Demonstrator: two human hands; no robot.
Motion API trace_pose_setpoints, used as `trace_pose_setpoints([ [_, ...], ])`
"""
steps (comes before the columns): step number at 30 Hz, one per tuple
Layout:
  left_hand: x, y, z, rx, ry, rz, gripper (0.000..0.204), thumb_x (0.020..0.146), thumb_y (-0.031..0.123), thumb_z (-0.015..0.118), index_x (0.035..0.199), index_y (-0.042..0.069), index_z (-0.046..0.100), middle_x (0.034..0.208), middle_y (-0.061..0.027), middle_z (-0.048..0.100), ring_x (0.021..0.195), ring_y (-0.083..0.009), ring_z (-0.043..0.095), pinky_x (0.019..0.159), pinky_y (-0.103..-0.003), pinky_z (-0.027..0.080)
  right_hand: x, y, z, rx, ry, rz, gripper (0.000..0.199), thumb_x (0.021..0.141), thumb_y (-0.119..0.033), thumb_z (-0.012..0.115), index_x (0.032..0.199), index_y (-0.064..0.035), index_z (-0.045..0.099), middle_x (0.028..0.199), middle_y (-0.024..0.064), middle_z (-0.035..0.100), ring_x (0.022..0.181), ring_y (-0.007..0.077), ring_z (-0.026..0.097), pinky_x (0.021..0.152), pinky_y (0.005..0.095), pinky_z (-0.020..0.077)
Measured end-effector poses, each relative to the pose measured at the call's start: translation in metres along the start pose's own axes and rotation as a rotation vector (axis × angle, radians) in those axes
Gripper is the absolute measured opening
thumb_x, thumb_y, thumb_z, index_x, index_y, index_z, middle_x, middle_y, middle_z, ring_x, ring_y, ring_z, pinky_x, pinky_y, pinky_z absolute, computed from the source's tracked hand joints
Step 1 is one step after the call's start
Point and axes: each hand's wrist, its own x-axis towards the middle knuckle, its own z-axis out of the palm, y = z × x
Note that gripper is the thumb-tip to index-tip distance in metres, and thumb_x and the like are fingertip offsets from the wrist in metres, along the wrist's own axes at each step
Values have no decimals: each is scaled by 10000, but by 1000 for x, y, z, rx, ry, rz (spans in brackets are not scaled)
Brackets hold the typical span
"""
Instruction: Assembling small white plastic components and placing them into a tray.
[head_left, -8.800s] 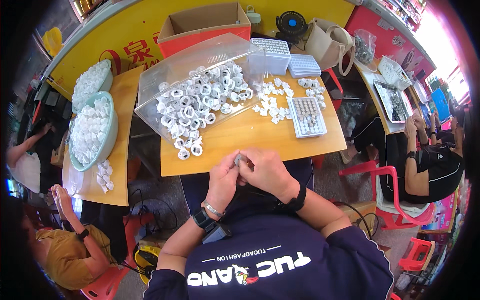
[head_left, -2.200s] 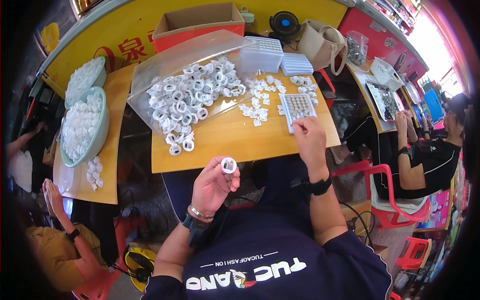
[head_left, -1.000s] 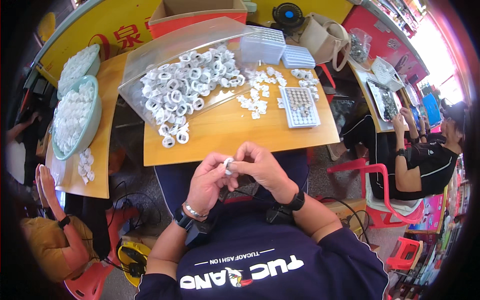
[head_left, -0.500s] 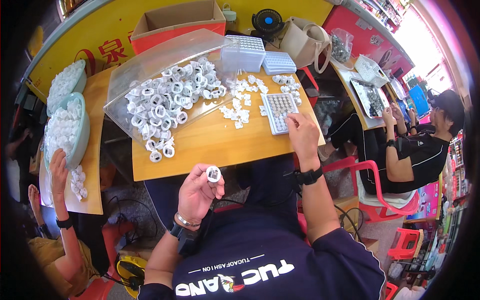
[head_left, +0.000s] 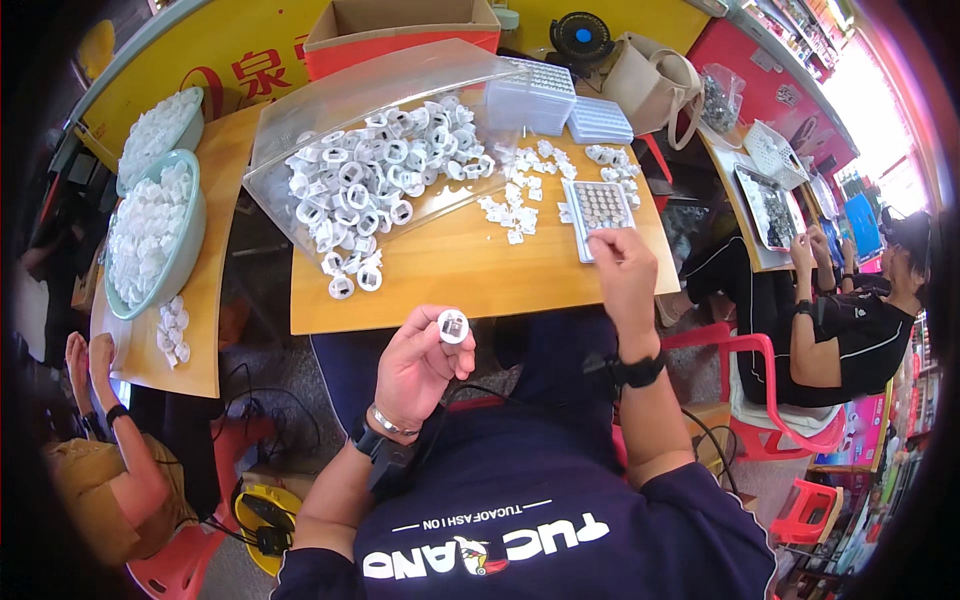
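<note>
While our left hand (head_left: 418, 365) is raised close to our chest, near of the wooden table (head_left: 470, 275), it pinches a small round white plastic ring piece (head_left: 453, 326) between thumb and fingertips, its flat round face turned up toward us. From the head view, our right hand (head_left: 622, 270) lies farther out and to the right, its fingers curled down at the near edge of the flat clear grid tray of small grey parts (head_left: 597, 207); we cannot tell whether it grips anything there. So the ring sits left and near, the tray right and far, and the two are well apart, with the right hand plainly the nearer one to the tray. The tray's long axis runs roughly near to far. Farther left on the table, a clear plastic bin tipped on its side (head_left: 380, 130) spills a heap of white rings (head_left: 375, 180), and loose small white pieces (head_left: 515, 195) lie between heap and tray.
</note>
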Motion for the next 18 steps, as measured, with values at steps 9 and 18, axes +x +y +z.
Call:
trace_pose_setpoints([
  [9,-3,2,7,104,20,45,211,974,166,451,1106,7,492,940,-163,630,763,-213,634,659,-294,511,-57,-91,30,397,-259,-375,104,717,-18,716,805,-45,667,757,88,619,687,243,604,615,328,479],
  [18,-5,-1,8,176,34,65,199,962,155,502,1088,1,493,919,-130,626,762,-187,626,676,-279,511,-67,-92,37,338,-239,-485,133,702,-23,720,802,-78,650,740,61,608,664,238,590,597,336,472],
])
